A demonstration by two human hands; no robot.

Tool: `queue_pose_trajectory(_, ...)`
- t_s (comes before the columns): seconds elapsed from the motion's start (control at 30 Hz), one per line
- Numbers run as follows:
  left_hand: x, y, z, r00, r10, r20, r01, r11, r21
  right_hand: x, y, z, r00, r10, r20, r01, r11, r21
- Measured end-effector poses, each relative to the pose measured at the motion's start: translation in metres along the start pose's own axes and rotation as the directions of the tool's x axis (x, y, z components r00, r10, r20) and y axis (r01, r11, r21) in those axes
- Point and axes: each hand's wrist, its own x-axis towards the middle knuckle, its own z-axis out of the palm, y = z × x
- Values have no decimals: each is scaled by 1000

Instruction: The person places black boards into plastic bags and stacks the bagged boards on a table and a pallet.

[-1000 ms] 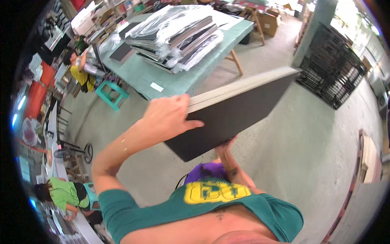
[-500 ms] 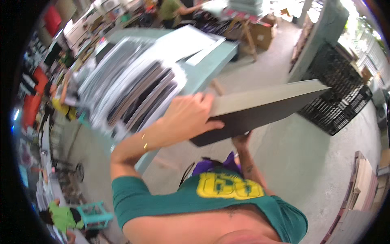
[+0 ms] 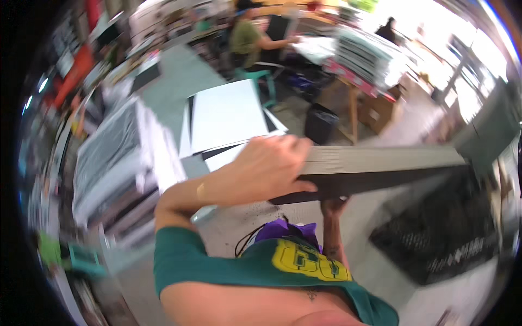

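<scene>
A thick stack of boards point(image 3: 380, 160) with pale layered edges and a dark face is held up in front of my chest, its long side running to the right. My left hand point(image 3: 272, 168) is closed over its left end, fingers on top and thumb against the dark face. Lower down, my right hand point(image 3: 334, 205) supports the stack from below; its fingers are mostly hidden by the boards. Just beyond my left hand, large white sheets point(image 3: 228, 117) with dark ones among them lie on a pale green table point(image 3: 179, 70).
Plastic-wrapped bundles point(image 3: 109, 152) are piled at the left. A black slatted crate point(image 3: 435, 233) stands on the floor at right, near a cardboard box point(image 3: 380, 114) and a black bin point(image 3: 321, 122). Beyond the table a person in a green shirt point(image 3: 244, 41) works beside wrapped stacks point(image 3: 364, 57).
The view has turned rightward, bringing the white sheets and the table in front of me. I still hold the stack of boards in both hands, now more level.
</scene>
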Motion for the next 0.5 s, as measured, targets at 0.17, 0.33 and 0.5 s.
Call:
queue_pose_trajectory(0.17,167,-35,47,1000,-4,9,4,999,-33,140,-88,51,1000,-22,-11,19,975,-223)
queue_pose_trajectory(0.33,303,-33,97,998,-41,-52,41,999,8,262,-176,99,999,28,-41,-39,958,-283)
queue_pose_trajectory(0.5,444,-21,144,990,-135,34,133,988,73,400,-307,116,992,119,-48,-127,958,-256)
